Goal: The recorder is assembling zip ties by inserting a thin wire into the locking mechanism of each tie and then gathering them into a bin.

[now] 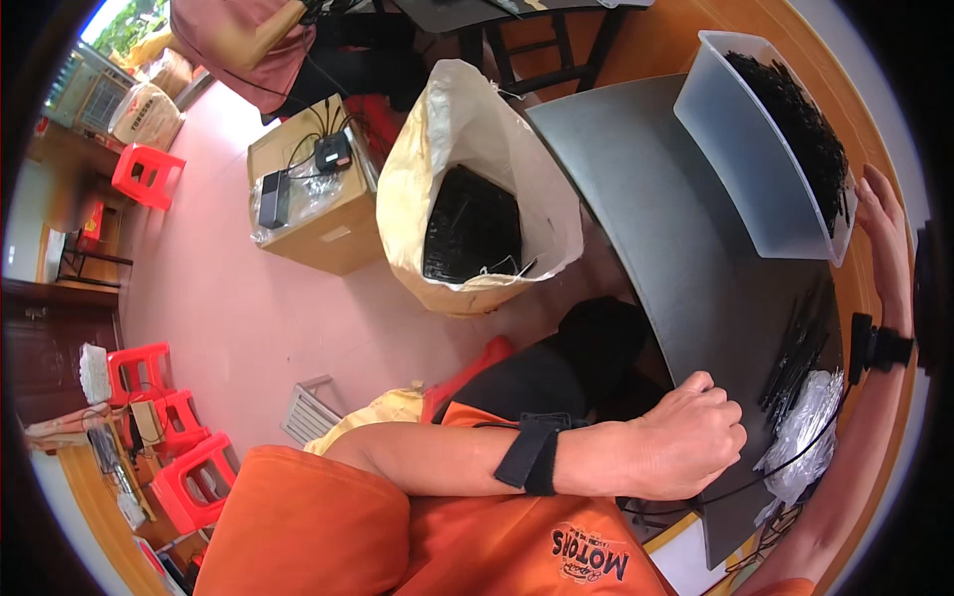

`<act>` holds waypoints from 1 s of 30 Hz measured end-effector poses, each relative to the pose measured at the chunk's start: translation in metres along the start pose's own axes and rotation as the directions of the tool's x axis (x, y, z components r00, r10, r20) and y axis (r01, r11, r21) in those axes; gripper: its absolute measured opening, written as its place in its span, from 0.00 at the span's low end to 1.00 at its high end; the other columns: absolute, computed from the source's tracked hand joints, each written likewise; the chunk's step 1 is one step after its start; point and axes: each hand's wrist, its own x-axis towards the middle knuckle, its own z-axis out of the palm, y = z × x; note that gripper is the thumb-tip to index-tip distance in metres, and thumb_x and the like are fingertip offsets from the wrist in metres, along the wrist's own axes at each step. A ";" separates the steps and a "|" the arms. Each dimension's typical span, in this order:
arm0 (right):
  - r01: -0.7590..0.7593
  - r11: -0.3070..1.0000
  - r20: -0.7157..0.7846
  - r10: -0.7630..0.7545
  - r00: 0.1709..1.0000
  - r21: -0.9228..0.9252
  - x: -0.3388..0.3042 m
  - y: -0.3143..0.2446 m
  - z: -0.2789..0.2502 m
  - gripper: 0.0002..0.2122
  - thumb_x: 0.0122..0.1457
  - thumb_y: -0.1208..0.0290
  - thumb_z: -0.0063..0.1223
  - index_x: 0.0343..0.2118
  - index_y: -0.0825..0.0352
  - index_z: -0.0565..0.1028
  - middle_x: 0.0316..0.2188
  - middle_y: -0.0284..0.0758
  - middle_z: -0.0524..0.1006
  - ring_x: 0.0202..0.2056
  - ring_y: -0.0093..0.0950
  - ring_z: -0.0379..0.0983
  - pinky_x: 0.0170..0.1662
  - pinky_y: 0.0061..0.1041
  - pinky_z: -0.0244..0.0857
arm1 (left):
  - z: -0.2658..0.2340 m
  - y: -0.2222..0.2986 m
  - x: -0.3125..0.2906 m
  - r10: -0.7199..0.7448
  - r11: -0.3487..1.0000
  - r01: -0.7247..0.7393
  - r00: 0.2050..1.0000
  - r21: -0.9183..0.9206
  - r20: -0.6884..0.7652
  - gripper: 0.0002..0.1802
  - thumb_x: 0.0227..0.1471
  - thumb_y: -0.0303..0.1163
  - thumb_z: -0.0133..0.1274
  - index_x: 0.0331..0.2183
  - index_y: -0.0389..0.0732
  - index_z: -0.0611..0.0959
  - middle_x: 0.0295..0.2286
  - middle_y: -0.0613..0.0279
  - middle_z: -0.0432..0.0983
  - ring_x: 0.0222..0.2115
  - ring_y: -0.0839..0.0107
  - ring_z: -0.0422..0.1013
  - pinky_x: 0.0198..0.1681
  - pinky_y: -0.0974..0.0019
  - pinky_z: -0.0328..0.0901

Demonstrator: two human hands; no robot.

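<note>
Grey table, translucent bin beside right hand, grip unclear, left hand clenched.

Bright daylight enters at upper left, glaring on the floor; the bench bows; black rims the frame.

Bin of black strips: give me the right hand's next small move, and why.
Probably close the right hand lightly on the bin to steady it: its fingers are extended right by the rim, though contact is unclear. The bin holds many black strips, and the left hand is curled, away from it.
</note>
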 end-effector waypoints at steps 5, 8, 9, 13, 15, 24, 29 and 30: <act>0.032 0.995 0.177 -0.049 0.983 0.098 -0.057 -0.066 0.018 0.21 0.60 0.59 0.46 0.52 0.69 0.67 0.44 0.37 0.71 0.42 0.24 0.67 0.45 0.23 0.61 | 0.007 0.011 -0.015 0.028 0.999 -0.027 0.999 -0.032 0.019 0.09 0.45 0.30 0.53 0.18 0.39 0.74 0.21 0.59 0.67 0.28 0.62 0.66 0.37 0.61 0.57; -0.006 0.965 0.323 -0.082 0.943 0.262 -0.101 -0.108 0.017 0.16 0.58 0.68 0.48 0.47 0.70 0.69 0.39 0.33 0.72 0.38 0.24 0.68 0.41 0.22 0.62 | 0.006 0.018 -0.021 0.078 0.997 -0.077 0.995 -0.022 0.055 0.08 0.46 0.30 0.52 0.20 0.39 0.74 0.22 0.59 0.67 0.28 0.63 0.66 0.35 0.63 0.58; -0.044 0.959 0.365 -0.065 0.929 0.281 -0.118 -0.124 0.012 0.15 0.57 0.70 0.49 0.46 0.70 0.69 0.38 0.33 0.72 0.37 0.24 0.68 0.41 0.22 0.63 | 0.005 0.021 -0.022 0.093 0.995 -0.091 0.993 -0.031 0.068 0.07 0.46 0.30 0.52 0.21 0.38 0.74 0.23 0.59 0.67 0.28 0.63 0.66 0.35 0.64 0.58; 0.210 0.944 0.399 -0.301 0.866 0.255 -0.171 -0.151 0.005 0.14 0.54 0.75 0.50 0.44 0.71 0.68 0.43 0.42 0.70 0.38 0.32 0.71 0.39 0.25 0.67 | 0.007 0.019 -0.029 0.086 0.996 -0.087 0.990 0.007 0.108 0.08 0.48 0.31 0.51 0.27 0.35 0.76 0.26 0.56 0.70 0.28 0.59 0.69 0.35 0.60 0.64; 0.202 0.949 0.448 -0.295 0.844 0.244 -0.190 -0.166 -0.010 0.15 0.54 0.75 0.51 0.44 0.72 0.68 0.45 0.44 0.69 0.40 0.35 0.72 0.39 0.27 0.69 | 0.009 0.021 -0.026 0.134 0.991 -0.132 0.983 -0.026 0.129 0.08 0.49 0.31 0.51 0.29 0.35 0.76 0.28 0.56 0.72 0.29 0.56 0.70 0.35 0.58 0.65; 0.213 0.935 0.352 -0.308 0.884 0.284 -0.256 -0.162 -0.056 0.15 0.52 0.77 0.54 0.43 0.73 0.69 0.36 0.43 0.73 0.32 0.36 0.75 0.34 0.27 0.70 | 0.022 0.029 -0.008 0.093 0.994 -0.065 0.937 -0.093 0.337 0.10 0.49 0.30 0.51 0.35 0.37 0.76 0.29 0.54 0.73 0.29 0.53 0.71 0.31 0.56 0.65; 0.069 0.953 0.300 -0.161 0.940 0.296 -0.293 -0.130 -0.068 0.14 0.52 0.78 0.53 0.43 0.73 0.70 0.32 0.42 0.74 0.31 0.35 0.75 0.33 0.27 0.69 | 0.025 0.033 0.001 0.153 0.987 -0.136 0.955 -0.086 0.253 0.07 0.50 0.31 0.49 0.27 0.37 0.76 0.27 0.56 0.72 0.28 0.56 0.71 0.29 0.56 0.65; 0.007 0.955 0.322 -0.107 0.941 0.297 -0.300 -0.125 -0.070 0.14 0.52 0.78 0.53 0.42 0.73 0.70 0.32 0.42 0.74 0.30 0.35 0.75 0.33 0.27 0.69 | 0.030 0.032 0.002 0.147 0.987 -0.123 0.948 -0.102 0.283 0.07 0.51 0.31 0.49 0.28 0.36 0.76 0.26 0.55 0.72 0.27 0.55 0.70 0.29 0.55 0.65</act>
